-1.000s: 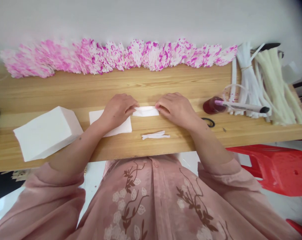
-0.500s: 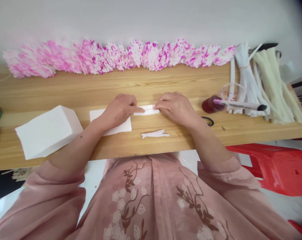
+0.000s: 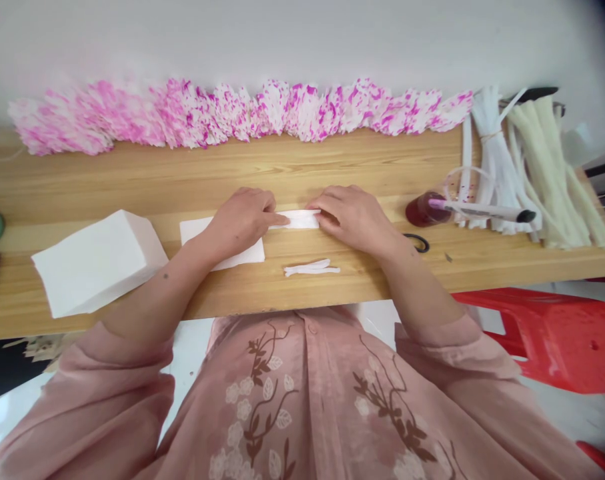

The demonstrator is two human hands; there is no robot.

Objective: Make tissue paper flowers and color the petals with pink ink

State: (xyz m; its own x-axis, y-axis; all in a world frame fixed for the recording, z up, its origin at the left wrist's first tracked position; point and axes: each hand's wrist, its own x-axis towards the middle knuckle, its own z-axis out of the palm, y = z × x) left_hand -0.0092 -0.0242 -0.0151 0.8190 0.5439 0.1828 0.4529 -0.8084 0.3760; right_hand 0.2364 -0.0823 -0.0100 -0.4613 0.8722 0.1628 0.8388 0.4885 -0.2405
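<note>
A narrow folded strip of white tissue (image 3: pixel 298 219) lies on the wooden table (image 3: pixel 302 167) between my two hands. My left hand (image 3: pixel 242 219) rests over a flat white tissue sheet (image 3: pixel 222 253) and presses its fingertips on the strip's left end. My right hand (image 3: pixel 355 217) has its fingers curled onto the strip's right end, pinching it. A small white twisted tie (image 3: pixel 311 269) lies on the wood just in front of the strip, touched by neither hand.
A thick stack of white tissue (image 3: pixel 95 263) sits at the left. Pink-and-white paper flowers (image 3: pixel 232 113) line the back edge. At the right are a dark red cup (image 3: pixel 422 210), a pen (image 3: pixel 482 212), bundles of white ties (image 3: pixel 522 160) and a red stool (image 3: pixel 542 333).
The folded strip has become narrower under my fingers. Both hands have shifted only slightly along its ends.
</note>
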